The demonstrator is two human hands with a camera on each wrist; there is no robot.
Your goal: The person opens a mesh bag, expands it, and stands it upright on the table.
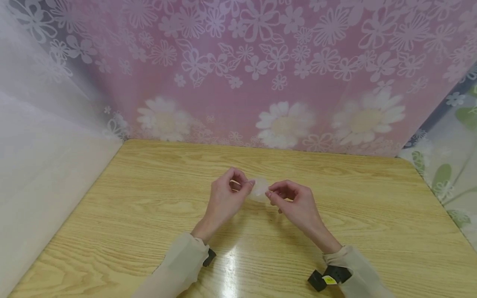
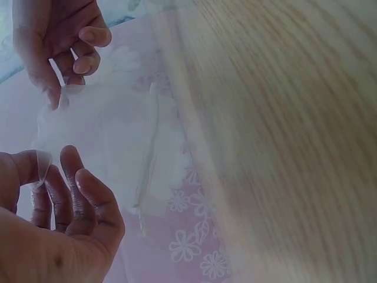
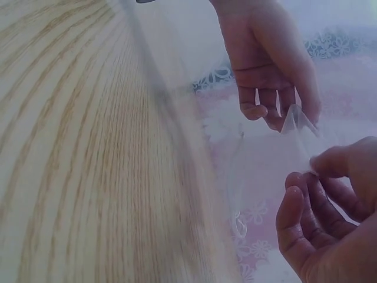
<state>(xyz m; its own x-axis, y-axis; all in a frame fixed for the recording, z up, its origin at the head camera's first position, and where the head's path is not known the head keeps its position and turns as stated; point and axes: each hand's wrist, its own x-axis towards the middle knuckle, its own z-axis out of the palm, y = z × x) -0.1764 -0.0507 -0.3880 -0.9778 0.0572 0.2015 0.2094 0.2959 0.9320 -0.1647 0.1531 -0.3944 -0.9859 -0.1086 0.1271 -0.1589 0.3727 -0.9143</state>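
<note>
A thin, translucent whitish plastic film (image 1: 259, 189) is stretched between both hands above the table. My left hand (image 1: 228, 193) pinches one edge between thumb and fingertips, and my right hand (image 1: 298, 203) pinches the opposite edge the same way. In the left wrist view the film (image 2: 112, 132) hangs down from the two pinches, with a thicker, rolled-looking white band along its lower border. From the right wrist, the film (image 3: 265, 159) shows a peaked fold near the left hand's fingers. Whether it is a bag or a single sheet I cannot tell.
The wood-grain table (image 1: 149, 215) lies beneath both hands. A pink flowered curtain (image 1: 223, 95) hangs along its back edge, with a pale curtain (image 1: 44, 145) at left and a leaf-patterned one (image 1: 456, 153) at right. Black straps sit at both wrists.
</note>
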